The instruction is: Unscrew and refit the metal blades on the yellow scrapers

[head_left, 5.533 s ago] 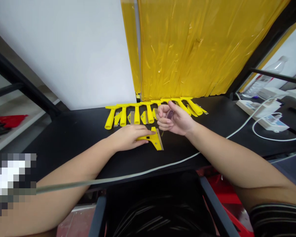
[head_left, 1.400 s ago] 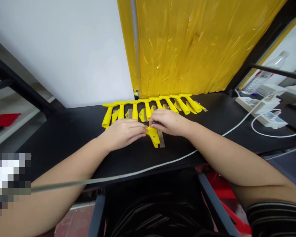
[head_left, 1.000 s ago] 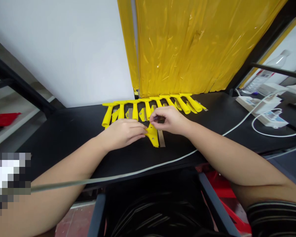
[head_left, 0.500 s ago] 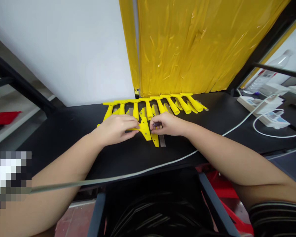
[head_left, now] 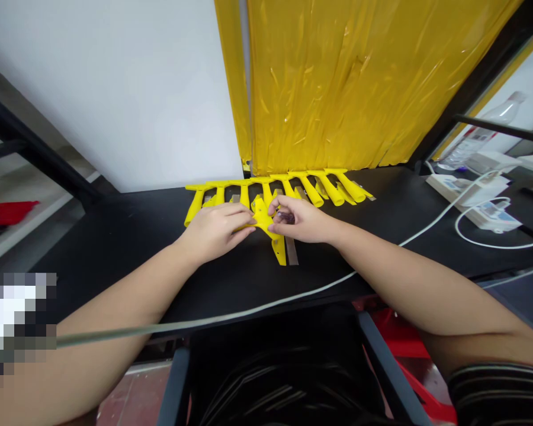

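Steadily, with the left hand (head_left: 217, 231) closed on the yellow scraper (head_left: 263, 216), hold it over the black tabletop (head_left: 146, 236) without a wobble. Just below, watch for the loose yellow piece (head_left: 279, 253) and, beside it, the thin metal blade (head_left: 292, 253), maybe sharp. With the right hand (head_left: 308, 220) curled around a small dark thing (head_left: 286, 218), next to the scraper, work slowly and gently.

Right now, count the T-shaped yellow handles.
9: one T-shaped handle in the left hand, eight handles in a row at the far side. Others may be hidden.
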### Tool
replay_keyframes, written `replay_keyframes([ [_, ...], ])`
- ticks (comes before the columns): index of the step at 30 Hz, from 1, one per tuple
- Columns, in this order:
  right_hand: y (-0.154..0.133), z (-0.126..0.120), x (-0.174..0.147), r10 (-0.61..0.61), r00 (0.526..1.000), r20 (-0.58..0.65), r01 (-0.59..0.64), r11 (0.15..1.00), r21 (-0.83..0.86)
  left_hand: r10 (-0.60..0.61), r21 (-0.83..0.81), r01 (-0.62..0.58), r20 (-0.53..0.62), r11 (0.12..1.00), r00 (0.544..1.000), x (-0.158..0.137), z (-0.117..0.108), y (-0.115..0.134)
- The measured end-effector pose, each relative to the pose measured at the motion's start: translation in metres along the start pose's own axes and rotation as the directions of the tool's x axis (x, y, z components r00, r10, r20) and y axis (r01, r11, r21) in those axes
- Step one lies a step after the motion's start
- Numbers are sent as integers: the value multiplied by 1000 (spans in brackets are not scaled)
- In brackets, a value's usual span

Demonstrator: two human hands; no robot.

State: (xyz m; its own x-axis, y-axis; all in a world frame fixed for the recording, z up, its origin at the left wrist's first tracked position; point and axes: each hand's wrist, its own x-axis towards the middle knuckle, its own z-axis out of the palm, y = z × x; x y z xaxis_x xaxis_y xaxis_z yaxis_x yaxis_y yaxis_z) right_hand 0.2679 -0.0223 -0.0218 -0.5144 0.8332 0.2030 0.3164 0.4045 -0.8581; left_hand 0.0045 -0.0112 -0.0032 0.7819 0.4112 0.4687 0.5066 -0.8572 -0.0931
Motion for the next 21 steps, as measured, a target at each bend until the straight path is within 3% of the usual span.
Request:
replay_keyframes([
  [6, -4, 3, 0, -53, 999, 5, 53, 998, -47, -29, 29, 30, -37, 999, 999, 0, 2, 1],
  [16, -1, 2, 8, 11, 999, -49, -4, 990, 142, 33, 128, -23, -81, 991, 996, 0, 0, 4],
  [18, -1, 1, 8, -4, 999, -41, 8, 995, 102, 36, 136, -24, -85, 990, 996, 1, 0, 5],
  [21, -1, -2, 6, -117, 990, -76, 109, 988, -108, 38, 136, -27, -78, 990, 996, 1, 1, 6],
])
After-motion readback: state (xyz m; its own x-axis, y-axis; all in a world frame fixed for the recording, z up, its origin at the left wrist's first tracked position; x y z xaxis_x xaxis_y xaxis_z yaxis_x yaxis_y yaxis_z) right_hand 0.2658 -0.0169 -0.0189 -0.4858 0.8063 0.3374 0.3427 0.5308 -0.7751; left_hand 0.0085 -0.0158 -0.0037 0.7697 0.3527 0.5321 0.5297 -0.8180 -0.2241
